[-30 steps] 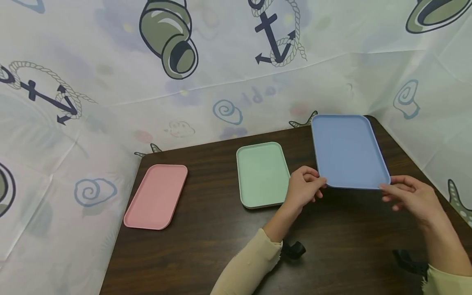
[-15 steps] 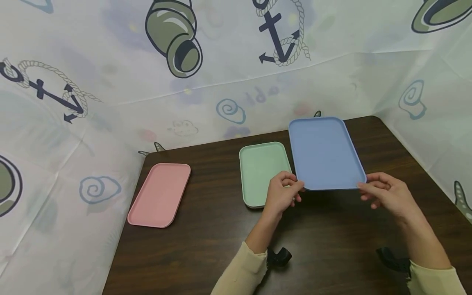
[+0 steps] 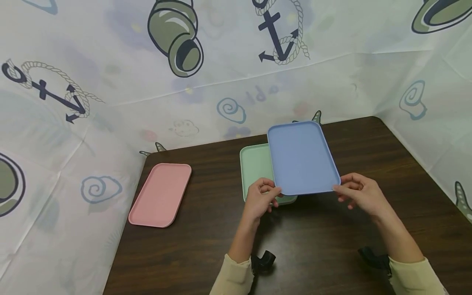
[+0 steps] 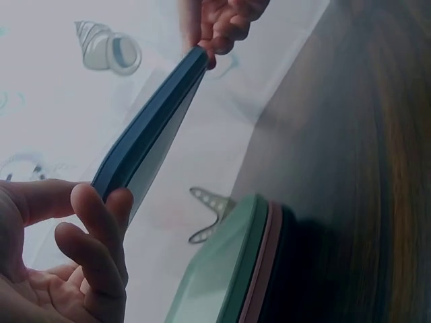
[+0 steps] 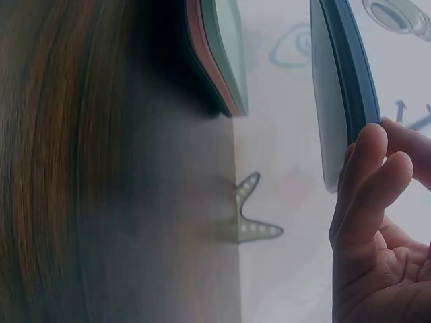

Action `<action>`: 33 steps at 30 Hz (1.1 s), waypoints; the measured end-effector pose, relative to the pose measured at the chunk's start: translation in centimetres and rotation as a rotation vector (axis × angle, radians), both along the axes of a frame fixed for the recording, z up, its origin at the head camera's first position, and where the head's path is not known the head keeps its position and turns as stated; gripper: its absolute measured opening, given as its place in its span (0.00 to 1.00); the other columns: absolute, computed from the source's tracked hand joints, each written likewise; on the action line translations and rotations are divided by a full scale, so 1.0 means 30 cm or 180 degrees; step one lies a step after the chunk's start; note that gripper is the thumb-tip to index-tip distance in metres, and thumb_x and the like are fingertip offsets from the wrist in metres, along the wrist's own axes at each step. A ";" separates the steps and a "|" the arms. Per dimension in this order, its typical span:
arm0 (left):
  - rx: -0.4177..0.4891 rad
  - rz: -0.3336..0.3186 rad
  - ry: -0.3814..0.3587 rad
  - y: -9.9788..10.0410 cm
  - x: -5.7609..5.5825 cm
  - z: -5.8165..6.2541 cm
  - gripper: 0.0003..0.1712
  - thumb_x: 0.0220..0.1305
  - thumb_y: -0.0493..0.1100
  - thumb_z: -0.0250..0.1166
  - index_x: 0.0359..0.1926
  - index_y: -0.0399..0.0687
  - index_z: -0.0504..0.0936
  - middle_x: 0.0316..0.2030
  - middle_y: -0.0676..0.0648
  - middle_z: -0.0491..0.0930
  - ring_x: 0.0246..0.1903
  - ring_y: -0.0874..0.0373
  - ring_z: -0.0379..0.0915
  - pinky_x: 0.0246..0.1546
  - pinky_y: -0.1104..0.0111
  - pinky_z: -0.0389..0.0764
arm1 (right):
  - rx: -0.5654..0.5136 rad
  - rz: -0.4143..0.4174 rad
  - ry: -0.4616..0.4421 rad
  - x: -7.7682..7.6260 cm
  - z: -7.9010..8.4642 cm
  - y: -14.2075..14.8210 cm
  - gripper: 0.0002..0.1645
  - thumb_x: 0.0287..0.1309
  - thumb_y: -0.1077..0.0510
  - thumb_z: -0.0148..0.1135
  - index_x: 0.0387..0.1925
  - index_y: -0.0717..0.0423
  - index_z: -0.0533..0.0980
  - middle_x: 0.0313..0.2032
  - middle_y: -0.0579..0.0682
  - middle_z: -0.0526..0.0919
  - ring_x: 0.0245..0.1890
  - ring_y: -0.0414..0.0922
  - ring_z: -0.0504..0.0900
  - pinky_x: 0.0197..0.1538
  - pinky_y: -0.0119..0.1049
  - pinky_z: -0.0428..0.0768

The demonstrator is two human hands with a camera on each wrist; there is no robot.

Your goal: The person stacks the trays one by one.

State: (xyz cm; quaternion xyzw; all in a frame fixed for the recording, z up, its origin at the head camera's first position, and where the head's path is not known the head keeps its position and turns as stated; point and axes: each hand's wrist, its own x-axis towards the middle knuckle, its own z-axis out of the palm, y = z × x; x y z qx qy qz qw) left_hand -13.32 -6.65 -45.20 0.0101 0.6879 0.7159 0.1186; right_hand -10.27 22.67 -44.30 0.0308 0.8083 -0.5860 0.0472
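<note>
A blue rectangular tray (image 3: 304, 159) is held up off the table by both hands. My left hand (image 3: 258, 198) pinches its near left corner between thumb and fingers, and my right hand (image 3: 359, 192) pinches the near right corner. Below and behind it lies a green tray (image 3: 255, 166), its right part covered by the blue one in the head view. The left wrist view shows the blue tray's edge (image 4: 148, 128) tilted, well above the green tray (image 4: 229, 269). A pink tray edge (image 4: 262, 262) shows directly beneath the green one.
Another pink tray (image 3: 160, 194) lies at the left of the dark wooden table (image 3: 206, 246). A white cloth (image 3: 206, 98) printed with shells and anchors hangs behind and at both sides. Black wrist mounts (image 3: 263, 262) sit at both sleeves.
Both hands have carried the blue tray leftward, from the table's right side to over the green tray. The pink and green trays stay in place on the table.
</note>
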 end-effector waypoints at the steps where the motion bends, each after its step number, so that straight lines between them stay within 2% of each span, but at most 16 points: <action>1: -0.0010 0.0003 0.0007 -0.013 0.002 0.000 0.11 0.60 0.36 0.68 0.39 0.38 0.74 0.28 0.40 0.84 0.13 0.59 0.73 0.10 0.72 0.66 | -0.0003 0.0014 -0.0004 -0.001 -0.003 -0.012 0.26 0.62 0.52 0.67 0.50 0.67 0.71 0.29 0.47 0.86 0.27 0.42 0.84 0.26 0.38 0.80; 6: -0.0068 0.0030 0.0005 -0.077 0.012 -0.005 0.11 0.60 0.37 0.68 0.38 0.39 0.74 0.26 0.43 0.84 0.14 0.59 0.73 0.11 0.72 0.66 | -0.0063 0.0094 -0.0039 -0.010 -0.016 -0.066 0.25 0.61 0.51 0.68 0.49 0.67 0.72 0.31 0.55 0.86 0.29 0.48 0.84 0.25 0.39 0.80; 13: -0.0116 0.0104 -0.0022 -0.154 0.028 -0.031 0.10 0.61 0.38 0.68 0.37 0.40 0.74 0.27 0.43 0.84 0.14 0.57 0.73 0.12 0.71 0.66 | -0.0190 0.0210 -0.0114 -0.027 -0.028 -0.133 0.25 0.60 0.52 0.68 0.48 0.68 0.72 0.28 0.50 0.85 0.28 0.49 0.84 0.24 0.39 0.79; 20: -0.0149 0.0216 -0.0052 -0.210 0.039 -0.056 0.11 0.62 0.37 0.68 0.39 0.37 0.74 0.28 0.40 0.84 0.14 0.58 0.72 0.12 0.72 0.66 | -0.0271 0.0269 -0.0167 -0.040 -0.061 -0.191 0.24 0.59 0.54 0.69 0.47 0.68 0.72 0.29 0.58 0.84 0.27 0.51 0.84 0.24 0.39 0.79; 24: -0.0137 0.0248 -0.0146 -0.233 0.042 -0.047 0.10 0.62 0.34 0.67 0.40 0.35 0.73 0.30 0.33 0.83 0.14 0.58 0.72 0.11 0.71 0.65 | -0.0326 0.0308 -0.0166 -0.050 -0.081 -0.215 0.23 0.59 0.55 0.69 0.46 0.68 0.73 0.28 0.58 0.84 0.27 0.51 0.83 0.22 0.38 0.78; 30: -0.0289 0.0236 -0.0266 -0.259 0.054 0.001 0.09 0.63 0.32 0.64 0.40 0.32 0.73 0.33 0.28 0.82 0.14 0.57 0.72 0.13 0.70 0.67 | -0.0416 0.0334 -0.0216 -0.067 -0.107 -0.244 0.21 0.59 0.56 0.69 0.45 0.68 0.73 0.27 0.56 0.84 0.25 0.49 0.83 0.21 0.39 0.78; 33: -0.0328 0.0239 -0.0297 -0.274 0.049 -0.017 0.10 0.63 0.33 0.64 0.41 0.32 0.73 0.33 0.29 0.82 0.14 0.57 0.72 0.13 0.70 0.66 | -0.0446 0.0342 -0.0276 -0.075 -0.119 -0.256 0.19 0.60 0.58 0.68 0.44 0.68 0.74 0.26 0.56 0.83 0.24 0.48 0.83 0.21 0.39 0.77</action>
